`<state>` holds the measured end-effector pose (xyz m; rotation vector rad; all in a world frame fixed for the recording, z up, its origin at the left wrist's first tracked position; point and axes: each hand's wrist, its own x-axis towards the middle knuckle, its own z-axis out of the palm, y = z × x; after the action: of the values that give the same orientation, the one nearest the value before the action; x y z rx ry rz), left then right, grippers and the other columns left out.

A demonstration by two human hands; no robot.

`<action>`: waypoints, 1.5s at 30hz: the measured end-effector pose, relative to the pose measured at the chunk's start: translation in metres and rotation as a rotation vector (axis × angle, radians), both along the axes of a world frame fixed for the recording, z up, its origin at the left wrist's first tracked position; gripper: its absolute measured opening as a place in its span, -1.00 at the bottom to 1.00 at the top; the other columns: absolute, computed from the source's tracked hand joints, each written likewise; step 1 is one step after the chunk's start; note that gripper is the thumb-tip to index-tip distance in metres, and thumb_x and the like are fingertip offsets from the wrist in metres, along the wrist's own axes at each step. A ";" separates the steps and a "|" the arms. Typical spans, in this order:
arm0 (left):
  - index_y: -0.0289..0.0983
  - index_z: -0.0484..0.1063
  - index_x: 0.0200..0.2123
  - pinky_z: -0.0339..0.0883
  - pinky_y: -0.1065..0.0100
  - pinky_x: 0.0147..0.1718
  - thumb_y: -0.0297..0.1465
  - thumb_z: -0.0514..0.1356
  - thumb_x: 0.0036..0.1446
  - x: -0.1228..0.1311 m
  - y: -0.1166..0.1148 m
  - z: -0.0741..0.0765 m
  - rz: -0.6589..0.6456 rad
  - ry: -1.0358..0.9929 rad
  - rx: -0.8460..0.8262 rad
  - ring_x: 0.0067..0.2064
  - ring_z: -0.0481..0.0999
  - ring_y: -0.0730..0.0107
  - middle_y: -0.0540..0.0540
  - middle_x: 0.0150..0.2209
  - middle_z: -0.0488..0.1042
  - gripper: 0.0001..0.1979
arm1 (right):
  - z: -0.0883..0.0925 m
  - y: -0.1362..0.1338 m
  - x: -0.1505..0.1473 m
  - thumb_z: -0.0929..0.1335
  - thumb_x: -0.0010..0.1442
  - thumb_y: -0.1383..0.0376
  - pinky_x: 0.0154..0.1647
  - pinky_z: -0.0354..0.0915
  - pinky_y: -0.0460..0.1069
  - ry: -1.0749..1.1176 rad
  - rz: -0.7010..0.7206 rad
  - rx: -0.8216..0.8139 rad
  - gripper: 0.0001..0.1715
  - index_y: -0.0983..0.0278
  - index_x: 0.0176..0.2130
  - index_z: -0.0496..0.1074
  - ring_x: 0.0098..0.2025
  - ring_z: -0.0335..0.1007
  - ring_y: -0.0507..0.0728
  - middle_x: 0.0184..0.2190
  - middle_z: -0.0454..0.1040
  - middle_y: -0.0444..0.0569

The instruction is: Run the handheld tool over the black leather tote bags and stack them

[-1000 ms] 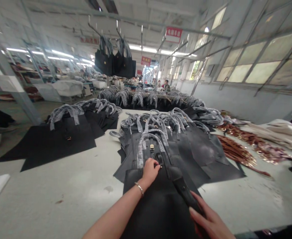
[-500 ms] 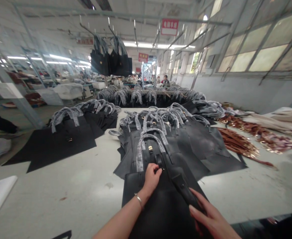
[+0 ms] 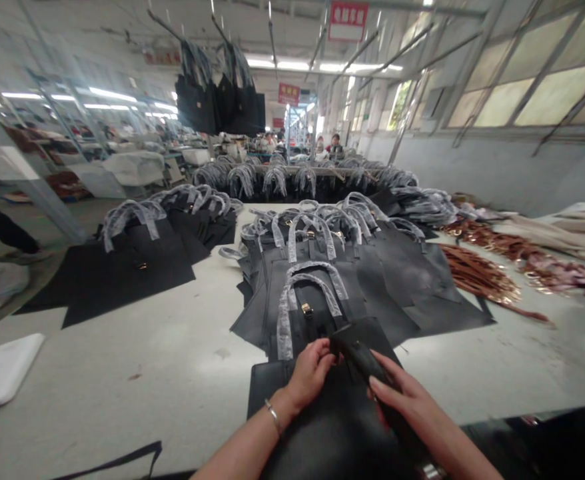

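Note:
A black handbag (image 3: pixel 322 413) lies on the table in front of me, its wrapped handles (image 3: pixel 285 320) and gold clasp (image 3: pixel 307 309) pointing away. My left hand (image 3: pixel 312 370) is closed in a pinch on the bag's narrow black strap, just below the clasp; its fingertips partly hide the strap. My right hand (image 3: pixel 405 393) wraps round a dark, long-handled tool (image 3: pixel 365 360) whose exact kind I cannot make out. The tool's front end is right at my left fingertips, over the upper part of the bag.
Black bags with wrapped handles (image 3: pixel 312 230) overlap beyond my hands, and more bags (image 3: pixel 132 267) lie left. Brown straps (image 3: pixel 477 273) with metal rings are piled right. A white device (image 3: pixel 7 373) sits at the left on the pale table (image 3: pixel 197 400). Bags (image 3: pixel 197 100) hang overhead.
My right hand has brought the tool up and left to my left fingertips. My left hand stays closed at the strap, slightly lower. The camera view has tilted down a little.

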<state>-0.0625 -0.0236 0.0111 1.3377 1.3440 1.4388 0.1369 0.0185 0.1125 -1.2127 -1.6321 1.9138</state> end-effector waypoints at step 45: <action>-0.32 0.42 -0.28 0.42 0.27 -0.30 -0.35 0.04 0.22 -0.027 -0.013 0.021 0.238 -0.018 -0.424 -0.25 0.51 0.27 -0.18 -0.29 0.48 -0.79 | -0.003 -0.011 0.004 0.41 0.04 -0.03 -0.55 0.29 -0.03 -0.124 0.023 -0.038 0.04 0.34 0.31 0.02 -0.58 0.32 0.04 -0.47 0.45 -0.14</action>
<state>-0.0898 -0.0371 0.0318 0.9115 1.7259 1.2173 0.1409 0.0078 0.1094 -1.3586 -1.6842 1.9265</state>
